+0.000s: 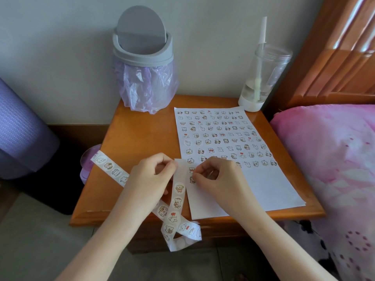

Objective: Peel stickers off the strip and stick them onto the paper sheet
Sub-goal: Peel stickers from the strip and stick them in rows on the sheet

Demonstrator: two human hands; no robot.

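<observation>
1. My left hand (151, 175) pinches the blank top end of the strip (178, 199) between thumb and curled fingers.
2. From that hand the strip hangs down past the worktop's (138, 138) front edge, loops, and runs back under my left wrist and out to its left.
3. My right hand (215, 179) sits just right of the left hand, fingers curled, tips at the paper sheet's (263, 185) left edge beside the strip. I cannot tell whether they grip a sticker.
4. The sheet lies flat under my right hand. Rows of stickers (223, 134) fill it beyond my knuckles.
5. Far beyond my left hand stands a grey bin (142, 63), and far beyond my right a clear cup (261, 78).
</observation>
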